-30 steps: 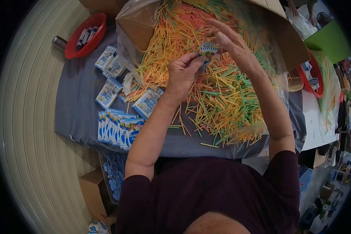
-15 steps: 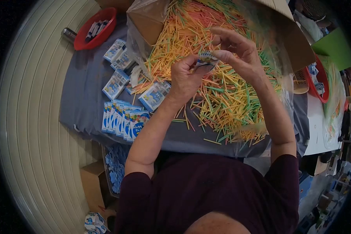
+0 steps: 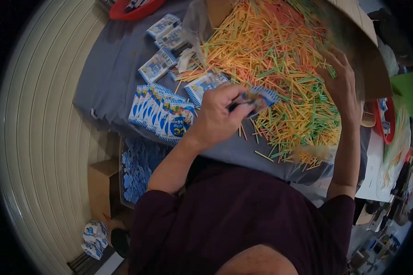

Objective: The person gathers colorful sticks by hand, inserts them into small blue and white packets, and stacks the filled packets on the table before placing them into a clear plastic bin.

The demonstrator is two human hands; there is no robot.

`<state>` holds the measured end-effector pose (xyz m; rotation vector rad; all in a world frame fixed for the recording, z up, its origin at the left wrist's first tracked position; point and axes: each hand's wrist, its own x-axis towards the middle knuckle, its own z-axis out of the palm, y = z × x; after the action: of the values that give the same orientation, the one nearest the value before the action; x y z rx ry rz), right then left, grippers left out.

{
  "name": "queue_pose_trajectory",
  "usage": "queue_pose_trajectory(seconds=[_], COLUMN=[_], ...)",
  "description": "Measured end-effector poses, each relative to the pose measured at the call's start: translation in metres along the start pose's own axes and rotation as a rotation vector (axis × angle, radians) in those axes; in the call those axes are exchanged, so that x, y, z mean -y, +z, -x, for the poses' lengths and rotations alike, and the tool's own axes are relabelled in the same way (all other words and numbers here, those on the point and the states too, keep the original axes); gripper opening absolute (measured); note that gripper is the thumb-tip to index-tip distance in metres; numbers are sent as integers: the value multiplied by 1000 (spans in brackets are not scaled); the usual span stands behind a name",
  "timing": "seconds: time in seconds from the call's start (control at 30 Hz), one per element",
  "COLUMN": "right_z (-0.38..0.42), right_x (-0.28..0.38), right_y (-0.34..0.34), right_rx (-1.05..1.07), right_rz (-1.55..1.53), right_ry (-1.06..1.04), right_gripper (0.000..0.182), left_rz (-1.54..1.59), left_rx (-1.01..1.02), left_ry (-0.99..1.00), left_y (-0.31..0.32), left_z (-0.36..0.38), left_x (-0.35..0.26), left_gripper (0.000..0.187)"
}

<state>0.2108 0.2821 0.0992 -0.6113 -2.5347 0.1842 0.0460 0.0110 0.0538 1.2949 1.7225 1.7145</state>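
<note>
My left hand (image 3: 219, 113) is closed on the edge of a small blue-and-white printed packet (image 3: 261, 100), which is blurred by motion. The packet is held above the near edge of a big heap of thin coloured sticks (image 3: 270, 59), yellow, orange, pink and green. At the heap's right side is my right hand (image 3: 343, 85), its fingers curled with a bit of green stick between them; how many it holds is hidden. Left of my left hand, a fanned row of flat blue-and-white packets (image 3: 163, 114) lies on the grey cloth (image 3: 110, 59). A larger printed packet (image 3: 205, 87) lies just behind my left wrist.
More printed packets (image 3: 157, 65) lie at the back left, near a red basin (image 3: 137, 10). A cardboard box side (image 3: 376, 59) and clear plastic border the heap. Another red basin (image 3: 386, 121) stands at right. Below the table edge is a bin of blue pieces (image 3: 137, 169).
My right hand has left the packet and moved right to the heap's edge. My left hand keeps hold of the packet, now lower and tilted. The view has shifted.
</note>
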Motion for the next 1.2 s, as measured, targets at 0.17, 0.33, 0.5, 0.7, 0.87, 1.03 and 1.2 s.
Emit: queue_pose_trajectory(seconds=[0.17, 0.33, 0.5, 0.7, 0.87, 1.03, 1.2], right_z=[34, 50, 69, 99, 117, 116, 122], right_x=[-3, -26, -32, -23, -20, -24, -27], right_y=[-1, -3, -23, -44, -14, -1, 24], right_rx=[70, -22, -13, 130, 219, 194, -69], right_rz=[-179, -125, 7, 138, 353, 540, 591], right_ry=[149, 176, 266, -9, 9, -44, -6], right_gripper=[31, 26, 24, 34, 37, 14, 11], left_rz=[-815, -1105, -1126, -1337, -1029, -1100, -1004], left_rx=[-137, -242, -358, -294, 3, 120, 168], left_ry=[-157, -57, -134, 155, 106, 190, 216], left_y=[-66, -82, -75, -61, -33, -37, -35], left_z=[87, 105, 97, 75, 18, 4, 9], left_x=[19, 54, 46, 8, 27, 60, 64], left_gripper=[19, 24, 49, 31, 21, 23, 23])
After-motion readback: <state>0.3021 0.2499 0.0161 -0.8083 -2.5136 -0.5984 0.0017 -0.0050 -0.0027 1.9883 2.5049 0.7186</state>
